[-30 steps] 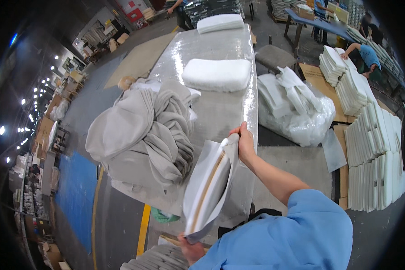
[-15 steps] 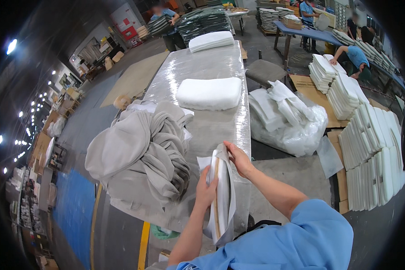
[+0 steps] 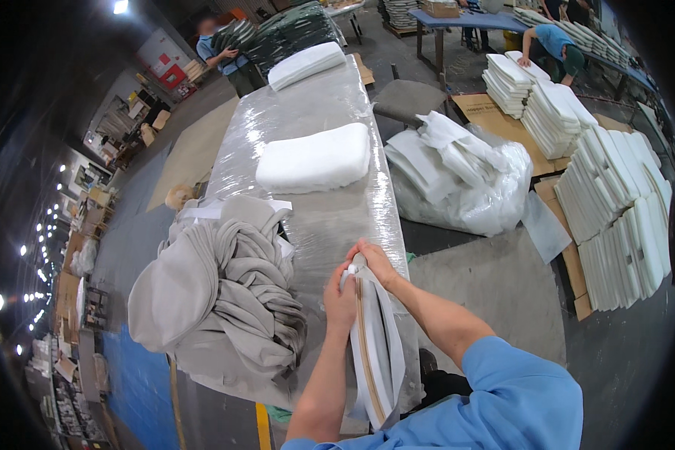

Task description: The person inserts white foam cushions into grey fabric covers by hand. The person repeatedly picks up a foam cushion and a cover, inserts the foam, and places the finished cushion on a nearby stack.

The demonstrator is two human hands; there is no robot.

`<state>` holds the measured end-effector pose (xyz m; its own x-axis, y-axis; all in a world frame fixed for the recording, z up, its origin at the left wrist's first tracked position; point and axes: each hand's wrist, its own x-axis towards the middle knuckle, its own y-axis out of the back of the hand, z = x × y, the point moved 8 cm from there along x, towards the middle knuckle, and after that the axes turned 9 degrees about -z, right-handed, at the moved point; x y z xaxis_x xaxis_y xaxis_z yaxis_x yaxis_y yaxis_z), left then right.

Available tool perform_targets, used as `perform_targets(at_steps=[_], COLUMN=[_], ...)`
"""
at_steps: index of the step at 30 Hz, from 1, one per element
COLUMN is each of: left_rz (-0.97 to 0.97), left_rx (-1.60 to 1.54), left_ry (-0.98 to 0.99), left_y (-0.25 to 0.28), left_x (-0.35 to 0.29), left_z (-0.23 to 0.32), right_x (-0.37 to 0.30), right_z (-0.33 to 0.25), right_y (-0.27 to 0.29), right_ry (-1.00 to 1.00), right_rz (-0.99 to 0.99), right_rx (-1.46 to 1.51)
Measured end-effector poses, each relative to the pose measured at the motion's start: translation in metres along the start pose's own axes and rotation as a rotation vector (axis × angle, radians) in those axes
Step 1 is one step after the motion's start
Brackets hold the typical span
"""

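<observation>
A grey cushion cover (image 3: pixel 375 352) with a tan zipper strip and white padding showing along its open side stands on edge between my forearms, near the table's close end. My left hand (image 3: pixel 341 300) is closed on its far end, with a bit of white padding beside the fingertips. From the other side my right hand (image 3: pixel 376 264) wraps the same far corner, its fingers meeting the left ones. The fingertips are partly hidden. Left of my hands a heap of grey fabric covers (image 3: pixel 225 285) lies on the table.
On the plastic-wrapped table (image 3: pixel 307 112) lie a white padding slab (image 3: pixel 315 159) and a second folded one (image 3: pixel 305 64) beyond it. To the right are a plastic bag of white padding (image 3: pixel 465 180) and tall stacks of white pads (image 3: pixel 615 202). Co-workers (image 3: pixel 555 49) handle things further off.
My left hand has slid forward along the cushion cover to its far end and now meets the right hand there. The whole view has shifted and tilted a little.
</observation>
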<state>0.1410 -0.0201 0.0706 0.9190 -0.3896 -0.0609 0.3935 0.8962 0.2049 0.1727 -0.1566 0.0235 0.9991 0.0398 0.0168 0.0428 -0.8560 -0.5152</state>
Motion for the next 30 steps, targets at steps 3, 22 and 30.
perform_targets(at_steps=[3, 22, 30], left_rz=[0.034, -0.663, -0.473], left_rx=[0.079, -0.312, -0.384], left_ry=[-0.057, 0.394, 0.272], left_y=[-0.033, -0.093, -0.073], left_x=[-0.002, 0.127, 0.131], left_z=[0.012, -0.037, -0.079], right_x=[0.002, -0.010, -0.006], right_z=[-0.001, 0.055, 0.009], right_y=[0.033, 0.065, 0.022], right_ry=[0.002, -0.196, -0.388], right_rz=[0.018, 0.418, 0.517], right_rx=[-0.106, 0.389, 0.237])
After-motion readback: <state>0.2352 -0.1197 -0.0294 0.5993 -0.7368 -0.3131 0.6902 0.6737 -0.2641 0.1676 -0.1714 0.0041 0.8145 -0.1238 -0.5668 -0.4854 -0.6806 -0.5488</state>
